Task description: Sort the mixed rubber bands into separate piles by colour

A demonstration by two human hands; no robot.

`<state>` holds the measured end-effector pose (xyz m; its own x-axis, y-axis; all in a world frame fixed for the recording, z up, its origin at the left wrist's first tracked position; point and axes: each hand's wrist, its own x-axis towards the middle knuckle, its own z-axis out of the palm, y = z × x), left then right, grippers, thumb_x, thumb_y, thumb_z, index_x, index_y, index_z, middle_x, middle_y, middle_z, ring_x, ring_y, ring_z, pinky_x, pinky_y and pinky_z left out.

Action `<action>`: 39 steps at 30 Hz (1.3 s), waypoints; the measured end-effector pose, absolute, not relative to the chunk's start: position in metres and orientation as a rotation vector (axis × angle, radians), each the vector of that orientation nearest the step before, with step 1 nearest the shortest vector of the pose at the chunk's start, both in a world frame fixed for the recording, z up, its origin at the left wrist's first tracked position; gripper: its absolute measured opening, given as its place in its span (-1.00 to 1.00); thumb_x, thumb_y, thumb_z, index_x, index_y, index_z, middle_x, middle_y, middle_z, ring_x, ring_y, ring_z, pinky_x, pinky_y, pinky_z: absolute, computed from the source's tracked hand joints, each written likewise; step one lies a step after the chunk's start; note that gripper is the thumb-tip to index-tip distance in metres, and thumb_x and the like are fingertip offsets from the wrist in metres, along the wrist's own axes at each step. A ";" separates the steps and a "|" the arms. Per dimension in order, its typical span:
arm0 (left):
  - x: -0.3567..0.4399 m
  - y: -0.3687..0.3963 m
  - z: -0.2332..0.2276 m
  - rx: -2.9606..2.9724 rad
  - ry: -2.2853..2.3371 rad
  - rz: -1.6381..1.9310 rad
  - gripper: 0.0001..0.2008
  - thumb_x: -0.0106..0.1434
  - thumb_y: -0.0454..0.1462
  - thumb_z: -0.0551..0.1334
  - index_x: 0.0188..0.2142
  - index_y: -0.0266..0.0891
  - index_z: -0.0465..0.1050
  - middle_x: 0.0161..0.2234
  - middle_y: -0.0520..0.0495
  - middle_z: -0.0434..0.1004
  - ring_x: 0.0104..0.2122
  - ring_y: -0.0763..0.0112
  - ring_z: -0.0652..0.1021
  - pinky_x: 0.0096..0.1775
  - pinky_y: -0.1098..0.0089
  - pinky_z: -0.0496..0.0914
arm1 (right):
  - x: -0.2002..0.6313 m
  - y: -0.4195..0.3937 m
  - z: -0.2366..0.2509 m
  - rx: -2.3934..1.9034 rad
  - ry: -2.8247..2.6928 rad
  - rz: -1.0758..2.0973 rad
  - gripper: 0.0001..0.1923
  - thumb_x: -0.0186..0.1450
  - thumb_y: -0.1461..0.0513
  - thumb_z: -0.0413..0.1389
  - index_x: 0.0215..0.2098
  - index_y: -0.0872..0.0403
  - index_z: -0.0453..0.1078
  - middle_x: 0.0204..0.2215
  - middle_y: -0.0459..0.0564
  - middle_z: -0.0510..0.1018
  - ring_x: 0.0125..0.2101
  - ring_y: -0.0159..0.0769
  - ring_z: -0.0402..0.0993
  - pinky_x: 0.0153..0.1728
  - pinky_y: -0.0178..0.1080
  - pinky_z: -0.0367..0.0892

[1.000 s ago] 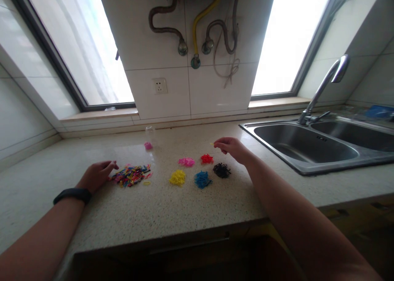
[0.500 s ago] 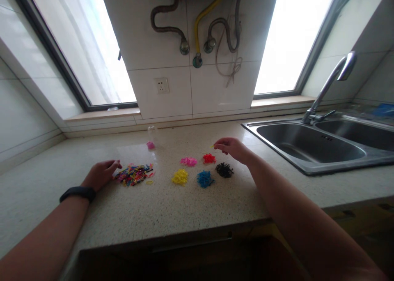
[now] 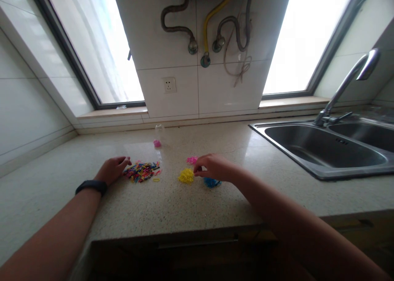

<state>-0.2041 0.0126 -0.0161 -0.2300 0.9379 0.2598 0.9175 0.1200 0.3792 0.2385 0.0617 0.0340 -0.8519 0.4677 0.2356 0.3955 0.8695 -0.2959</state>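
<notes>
A yellow pile [image 3: 186, 175] of small rubber bands lies mid-worktop [image 3: 184, 207], well back from the front edge, with the right hand [image 3: 213, 168] closed to a narrow pinch just beside it; whether a band sits between the fingertips cannot be told. Behind that hand a pink pile [image 3: 191, 160] shows toward the back edge and a blue pile [image 3: 211, 183] peeks out beneath the wrist; anything else under the hand is hidden. Toward the worktop's left side the left hand [image 3: 113, 169], loosely curled and holding nothing, rests with its fingertips touching the mixed pile [image 3: 142, 171] of many-coloured bands, a dark wristband [image 3: 91, 186] on that arm. A lone yellow band [image 3: 156, 179] lies just off the mixed pile. Further back stands a small clear jar [image 3: 158, 135] with pink inside. The sink [image 3: 320, 149] fills the right end. The risk, as judged here: the right forearm lies low over the blue pile and could drag and scatter it into its neighbours, while so small a band could slip from a pinch and land in the wrong colour.
</notes>
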 end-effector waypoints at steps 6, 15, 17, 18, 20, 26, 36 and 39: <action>-0.204 0.013 -0.016 1.936 2.310 0.741 -0.49 0.23 0.07 0.01 -0.36 -0.22 0.59 -0.58 -0.01 0.51 -0.53 0.30 0.46 -0.42 0.39 0.26 | 0.228 0.054 0.032 -0.688 -2.858 0.249 -0.81 0.29 0.09 0.20 -0.24 0.01 0.58 -0.32 -0.05 0.65 -0.31 -0.28 0.52 -0.31 -0.30 0.23; -0.207 0.014 -0.018 1.930 2.295 0.718 -0.48 0.26 0.07 -0.01 -0.33 -0.23 0.58 -0.56 -0.02 0.52 -0.57 0.31 0.43 -0.45 0.38 0.25 | 0.236 0.057 0.033 -0.578 -2.812 0.426 -0.81 0.32 0.10 0.18 -0.21 0.00 0.58 -0.30 -0.04 0.65 -0.29 -0.31 0.51 -0.25 -0.31 0.25; -0.208 0.014 -0.019 1.945 2.298 0.709 -0.48 0.27 0.06 -0.01 -0.33 -0.23 0.58 -0.61 0.00 0.47 -0.57 0.31 0.43 -0.45 0.38 0.24 | 0.244 0.063 0.035 -0.616 -2.725 0.425 -0.79 0.33 0.11 0.15 -0.22 0.02 0.58 -0.32 -0.03 0.64 -0.33 -0.32 0.49 -0.27 -0.31 0.24; -0.208 0.014 -0.020 1.952 2.299 0.710 -0.49 0.27 0.06 -0.01 -0.33 -0.23 0.58 -0.61 -0.01 0.47 -0.56 0.31 0.44 -0.44 0.39 0.24 | 0.249 0.067 0.035 -0.658 -2.677 0.414 -0.78 0.34 0.11 0.14 -0.23 0.03 0.58 -0.34 -0.02 0.63 -0.35 -0.33 0.47 -0.30 -0.31 0.23; -0.209 0.014 -0.020 1.962 2.298 0.717 -0.49 0.26 0.05 0.00 -0.34 -0.23 0.58 -0.59 -0.01 0.49 -0.54 0.30 0.45 -0.43 0.39 0.25 | 0.262 0.076 0.035 -0.753 -2.582 0.403 -0.76 0.33 0.11 0.12 -0.25 0.05 0.58 -0.40 -0.03 0.60 -0.42 -0.35 0.43 -0.36 -0.31 0.20; -0.207 0.012 -0.019 1.948 2.319 0.714 -0.48 0.27 0.07 0.00 -0.33 -0.23 0.58 -0.59 0.00 0.48 -0.58 0.34 0.41 -0.44 0.39 0.24 | 0.316 0.115 0.030 -1.028 -2.310 0.321 -0.71 0.31 0.05 0.10 -0.31 0.04 0.57 -0.50 -0.06 0.55 -0.51 -0.35 0.34 -0.44 -0.29 0.16; -0.204 0.010 -0.016 1.951 2.310 0.677 -0.49 0.28 0.06 0.00 -0.33 -0.21 0.59 -0.55 -0.03 0.54 -0.50 0.26 0.49 -0.40 0.37 0.27 | 0.384 0.174 -0.011 -1.488 -2.084 0.425 -0.72 0.22 0.07 0.12 -0.34 0.07 0.57 -0.46 0.01 0.62 -0.49 -0.28 0.44 -0.43 -0.25 0.24; -0.203 0.009 -0.016 1.957 2.323 0.684 -0.50 0.28 0.05 0.00 -0.33 -0.21 0.59 -0.56 -0.03 0.54 -0.51 0.26 0.48 -0.40 0.37 0.26 | 0.382 0.176 -0.019 -1.532 -2.104 0.426 -0.71 0.23 0.06 0.13 -0.28 0.05 0.59 -0.43 0.02 0.64 -0.45 -0.26 0.47 -0.42 -0.26 0.25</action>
<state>-0.2028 0.0090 -0.0159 -0.2095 0.9439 0.2552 0.9315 0.1133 0.3456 0.3820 0.1762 -0.0194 -0.2428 0.9472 0.2096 0.7909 0.3184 -0.5226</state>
